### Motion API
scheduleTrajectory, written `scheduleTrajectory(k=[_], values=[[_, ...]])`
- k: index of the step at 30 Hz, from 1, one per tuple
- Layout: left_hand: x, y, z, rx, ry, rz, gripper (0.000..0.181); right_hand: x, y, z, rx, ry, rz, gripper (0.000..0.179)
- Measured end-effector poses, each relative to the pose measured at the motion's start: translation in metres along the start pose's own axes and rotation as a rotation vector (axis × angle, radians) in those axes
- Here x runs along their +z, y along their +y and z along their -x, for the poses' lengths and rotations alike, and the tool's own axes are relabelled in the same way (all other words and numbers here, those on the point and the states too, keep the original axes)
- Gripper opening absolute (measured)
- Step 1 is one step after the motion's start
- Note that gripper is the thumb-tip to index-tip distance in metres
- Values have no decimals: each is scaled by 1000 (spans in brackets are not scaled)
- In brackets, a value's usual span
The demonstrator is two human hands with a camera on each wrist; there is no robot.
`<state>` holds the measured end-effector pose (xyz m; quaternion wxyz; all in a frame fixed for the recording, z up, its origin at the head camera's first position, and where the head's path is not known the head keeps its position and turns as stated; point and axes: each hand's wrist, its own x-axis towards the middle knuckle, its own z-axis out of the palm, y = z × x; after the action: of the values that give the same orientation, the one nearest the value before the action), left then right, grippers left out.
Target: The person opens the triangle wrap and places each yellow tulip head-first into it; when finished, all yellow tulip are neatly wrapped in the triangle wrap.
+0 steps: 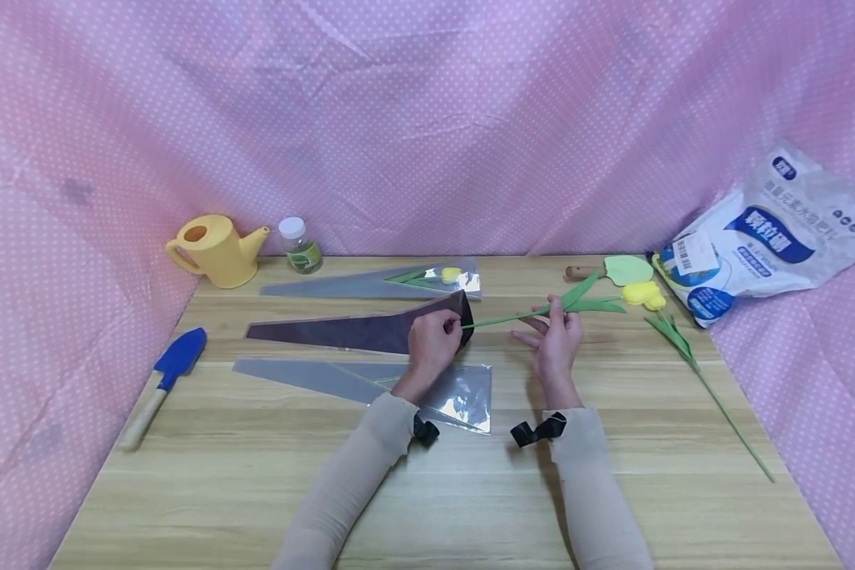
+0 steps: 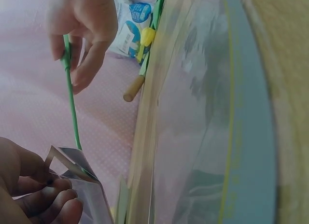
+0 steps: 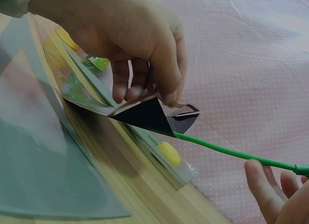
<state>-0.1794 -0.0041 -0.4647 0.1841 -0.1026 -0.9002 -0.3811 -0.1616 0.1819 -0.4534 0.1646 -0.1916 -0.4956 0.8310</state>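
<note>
Step in hand looks like feeding the green-stemmed, yellow-headed artificial tulip (image 1: 502, 319) into the long, tapered, dark plastic sleeve (image 1: 328, 330); the stem's lower end is at the sleeve's mouth, how deep can't tell. To do it well, IMO: keep the mouth propped wide, line the stem up w/ the sleeve's long axis, slide in slowly so the tip doesn't snag the film, & fold the leaves fwd before they hit the rim. Don't squeeze the mouth flat, bc the stem could jam. Pose: L hand (image 1: 431, 340) is at the mouth, knuckles up, thumb & index pinching the rim, other fingers curled in. R hand (image 1: 559, 340) is just beyond the mouth on the R, palm turned in, thumb & index pinching the tulip near the leaf base, other fingers loosely spread. Both forearms reach fwd, wrists slightly raised. Tulip runs roughly level btwn the hands, its head out past the R hand, near the 2nd loose yellow tulip (image 1: 673, 336). A flat clear plastic sleeve (image 1: 299, 376) lies under/beside the L wrist; a filled clear sleeve w/ a yellow tulip inside (image 1: 328, 285) lies behind.
</note>
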Motion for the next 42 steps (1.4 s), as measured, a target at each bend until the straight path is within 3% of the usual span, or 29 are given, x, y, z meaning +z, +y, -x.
scheduleTrajectory(k=[7,20,42], values=[[-2,4,0,1,-15,12,10,-2,1,0,-10,-22,67,29],[1,6,3,8,-13,4,11,15,21,10,-18,-22,26,11],[4,13,7,123,53,37,10,28,36,21,109,-66,132,18]])
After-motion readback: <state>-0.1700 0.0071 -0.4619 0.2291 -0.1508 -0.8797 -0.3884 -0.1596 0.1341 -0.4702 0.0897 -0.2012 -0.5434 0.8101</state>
